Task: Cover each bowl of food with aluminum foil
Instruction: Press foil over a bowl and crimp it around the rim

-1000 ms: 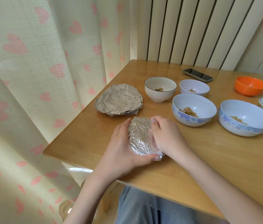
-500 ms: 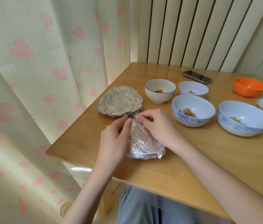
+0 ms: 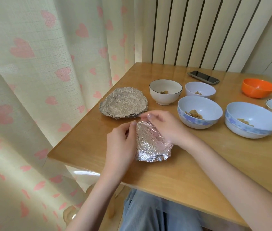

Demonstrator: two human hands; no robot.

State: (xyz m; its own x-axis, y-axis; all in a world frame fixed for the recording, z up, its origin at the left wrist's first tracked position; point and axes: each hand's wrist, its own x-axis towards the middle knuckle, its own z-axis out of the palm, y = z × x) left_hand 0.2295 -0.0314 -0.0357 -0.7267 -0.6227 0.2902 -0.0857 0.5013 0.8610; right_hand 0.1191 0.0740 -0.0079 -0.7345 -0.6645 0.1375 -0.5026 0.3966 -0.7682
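Foil-wrapped bowl (image 3: 150, 144), long axis near-to-far, pinched between both hands.

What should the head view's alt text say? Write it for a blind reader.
Both hands, left hand and right hand, press crinkled foil over a bowl on a wooden table. Beyond lie a foil stack, six uncovered bowls and a phone.

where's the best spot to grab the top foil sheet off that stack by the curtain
Probably pinch the crinkled rim of the foil stack on its near right edge, coming from the table's front beside the foil-wrapped bowl. The sheets are dished and nested, so the centre gives no purchase, while the wavy edges sit slightly apart. Both hands are busy on the bowl now.
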